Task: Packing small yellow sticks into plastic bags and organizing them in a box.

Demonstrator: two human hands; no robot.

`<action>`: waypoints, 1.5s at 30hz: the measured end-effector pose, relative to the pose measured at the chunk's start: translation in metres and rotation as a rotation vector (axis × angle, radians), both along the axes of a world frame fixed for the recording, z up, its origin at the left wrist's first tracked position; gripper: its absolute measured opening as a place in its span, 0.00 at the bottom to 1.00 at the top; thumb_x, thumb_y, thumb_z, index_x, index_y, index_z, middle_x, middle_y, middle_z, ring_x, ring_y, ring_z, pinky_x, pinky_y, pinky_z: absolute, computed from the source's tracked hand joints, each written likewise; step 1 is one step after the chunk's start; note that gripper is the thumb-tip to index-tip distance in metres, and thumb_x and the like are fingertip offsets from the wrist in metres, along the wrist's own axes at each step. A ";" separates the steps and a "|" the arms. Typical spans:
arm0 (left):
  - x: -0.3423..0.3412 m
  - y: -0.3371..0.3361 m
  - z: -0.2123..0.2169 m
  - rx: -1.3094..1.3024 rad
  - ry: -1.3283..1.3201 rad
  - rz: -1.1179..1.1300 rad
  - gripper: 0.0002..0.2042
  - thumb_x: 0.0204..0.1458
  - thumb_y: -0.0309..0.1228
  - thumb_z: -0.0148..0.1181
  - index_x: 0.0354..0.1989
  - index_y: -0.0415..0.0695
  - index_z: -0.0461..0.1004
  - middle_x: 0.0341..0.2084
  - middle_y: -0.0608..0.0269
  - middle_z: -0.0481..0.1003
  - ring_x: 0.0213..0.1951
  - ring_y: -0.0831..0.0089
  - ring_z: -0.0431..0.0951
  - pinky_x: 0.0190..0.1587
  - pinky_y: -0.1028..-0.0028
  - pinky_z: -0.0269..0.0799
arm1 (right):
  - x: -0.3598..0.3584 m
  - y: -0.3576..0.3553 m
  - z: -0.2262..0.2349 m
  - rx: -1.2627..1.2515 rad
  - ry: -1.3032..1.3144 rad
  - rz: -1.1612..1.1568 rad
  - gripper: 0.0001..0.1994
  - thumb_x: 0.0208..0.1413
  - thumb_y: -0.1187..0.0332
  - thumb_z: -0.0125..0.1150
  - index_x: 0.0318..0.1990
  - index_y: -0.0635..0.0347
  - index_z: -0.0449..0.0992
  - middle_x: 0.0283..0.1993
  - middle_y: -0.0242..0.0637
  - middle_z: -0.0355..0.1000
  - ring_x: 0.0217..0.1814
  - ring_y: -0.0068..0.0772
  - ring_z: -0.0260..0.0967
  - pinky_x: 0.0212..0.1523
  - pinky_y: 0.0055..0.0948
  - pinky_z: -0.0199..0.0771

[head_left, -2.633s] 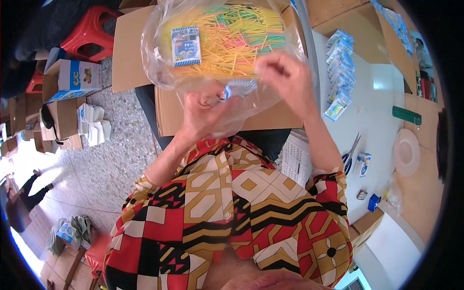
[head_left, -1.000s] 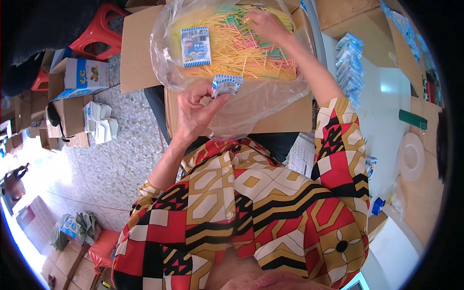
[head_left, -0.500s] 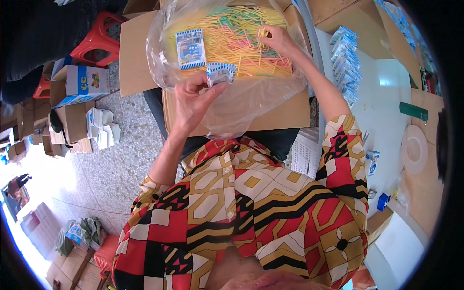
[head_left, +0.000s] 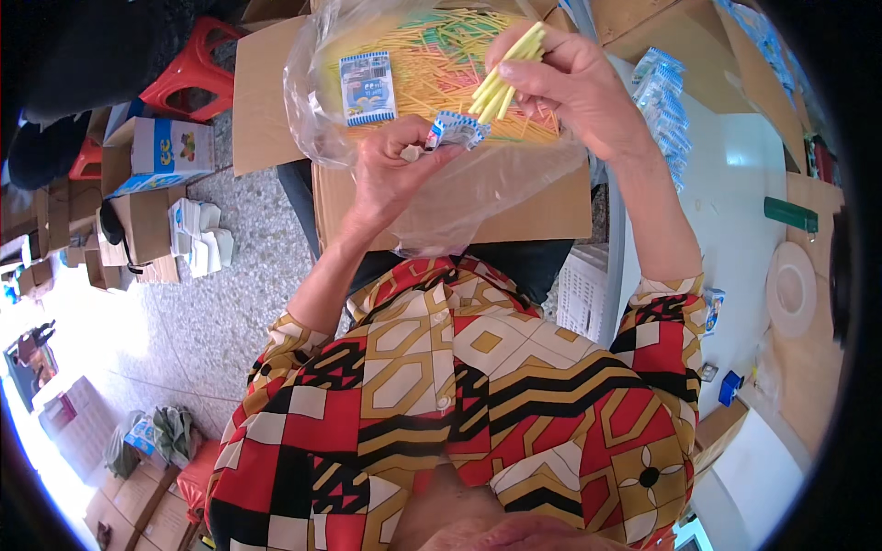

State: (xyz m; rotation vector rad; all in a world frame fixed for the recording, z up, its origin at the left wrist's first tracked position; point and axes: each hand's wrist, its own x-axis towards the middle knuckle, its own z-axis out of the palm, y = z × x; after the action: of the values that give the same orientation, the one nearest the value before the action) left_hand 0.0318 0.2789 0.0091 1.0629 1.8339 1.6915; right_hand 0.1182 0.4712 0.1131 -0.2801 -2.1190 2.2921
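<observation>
My left hand (head_left: 386, 179) pinches a small blue-and-white packet (head_left: 457, 131) by its lower left part, tilted with one end toward my right hand. My right hand (head_left: 588, 101) grips a bunch of thin pale-yellow sticks (head_left: 507, 78), pointing down toward that packet's upper end with a small gap between. Beneath both hands, loose yellow, pink and green sticks (head_left: 441, 60) fill a clear plastic bag (head_left: 459, 207) set in an open cardboard box (head_left: 542, 209). Another blue-and-white packet (head_left: 367, 89) lies flat on the sticks, left of my right hand.
To the right, a row of overlapping packets (head_left: 663, 115) lies on a pale table (head_left: 726, 197), with a green object (head_left: 790, 214) and a white ring (head_left: 790, 286) farther right. A white basket (head_left: 582, 292) stands below. Red stool (head_left: 197, 78) and cartons (head_left: 147, 225) are at left.
My right hand has risen from the loose sticks and come nearer with a bunch of yellow ones. My left hand has moved slightly right, turning the packet toward it.
</observation>
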 end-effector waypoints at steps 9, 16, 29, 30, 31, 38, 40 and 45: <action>-0.002 -0.004 0.014 0.014 0.127 -0.113 0.06 0.41 0.22 0.64 0.27 0.36 0.74 0.22 0.63 0.73 0.26 0.77 0.71 0.30 0.78 0.65 | -0.002 -0.004 -0.021 -0.007 -0.080 -0.009 0.11 0.50 0.66 0.60 0.40 0.59 0.74 0.27 0.24 0.68 0.23 0.08 0.59 0.23 0.10 0.59; 0.000 -0.007 0.019 0.055 0.057 -0.186 0.06 0.43 0.23 0.63 0.30 0.35 0.76 0.22 0.63 0.73 0.26 0.79 0.70 0.29 0.79 0.64 | -0.005 -0.001 -0.022 -0.060 -0.107 -0.020 0.11 0.51 0.67 0.60 0.40 0.60 0.73 0.28 0.24 0.68 0.24 0.08 0.59 0.24 0.10 0.60; 0.008 -0.006 0.012 0.021 -0.190 -0.092 0.05 0.45 0.24 0.62 0.29 0.37 0.76 0.20 0.70 0.71 0.24 0.86 0.66 0.26 0.82 0.63 | 0.008 -0.022 -0.002 0.518 0.395 -0.087 0.08 0.50 0.78 0.57 0.38 0.65 0.70 0.39 0.35 0.68 0.41 0.20 0.65 0.41 0.20 0.68; 0.008 -0.006 0.011 -0.004 -0.247 -0.059 0.04 0.45 0.24 0.62 0.28 0.37 0.75 0.18 0.72 0.70 0.24 0.88 0.65 0.25 0.83 0.62 | 0.009 -0.021 -0.001 0.527 0.396 -0.078 0.08 0.49 0.80 0.57 0.38 0.66 0.70 0.41 0.36 0.68 0.44 0.22 0.65 0.44 0.21 0.67; 0.008 -0.006 0.009 -0.003 -0.248 -0.057 0.04 0.45 0.24 0.62 0.28 0.37 0.75 0.18 0.72 0.70 0.24 0.88 0.65 0.25 0.83 0.62 | 0.010 -0.021 -0.002 0.527 0.396 -0.076 0.08 0.49 0.80 0.57 0.38 0.66 0.70 0.41 0.36 0.68 0.44 0.22 0.65 0.44 0.21 0.67; 0.011 -0.001 0.004 0.083 -0.110 0.093 0.06 0.41 0.24 0.66 0.22 0.39 0.72 0.17 0.73 0.70 0.23 0.89 0.65 0.24 0.85 0.61 | 0.015 -0.027 -0.004 0.459 0.421 -0.101 0.08 0.49 0.82 0.55 0.38 0.65 0.70 0.41 0.36 0.68 0.43 0.23 0.65 0.44 0.21 0.66; 0.012 0.001 0.007 0.094 -0.061 0.114 0.06 0.40 0.24 0.66 0.23 0.40 0.73 0.17 0.73 0.70 0.22 0.88 0.65 0.24 0.85 0.61 | 0.017 -0.028 -0.005 0.473 0.455 -0.107 0.08 0.49 0.82 0.55 0.38 0.65 0.70 0.40 0.36 0.68 0.43 0.24 0.65 0.44 0.21 0.66; 0.017 0.005 0.010 0.109 -0.110 0.165 0.07 0.39 0.23 0.67 0.25 0.39 0.73 0.18 0.72 0.71 0.23 0.87 0.68 0.26 0.84 0.66 | 0.016 -0.034 -0.010 0.714 0.614 -0.211 0.10 0.47 0.83 0.58 0.38 0.64 0.70 0.39 0.38 0.69 0.41 0.26 0.67 0.42 0.21 0.68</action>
State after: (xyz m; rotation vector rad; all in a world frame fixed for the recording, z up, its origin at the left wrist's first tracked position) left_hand 0.0490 0.2836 0.0195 0.8615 1.8202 1.9251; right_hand 0.1345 0.4373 0.1034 0.1837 -2.2210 1.1686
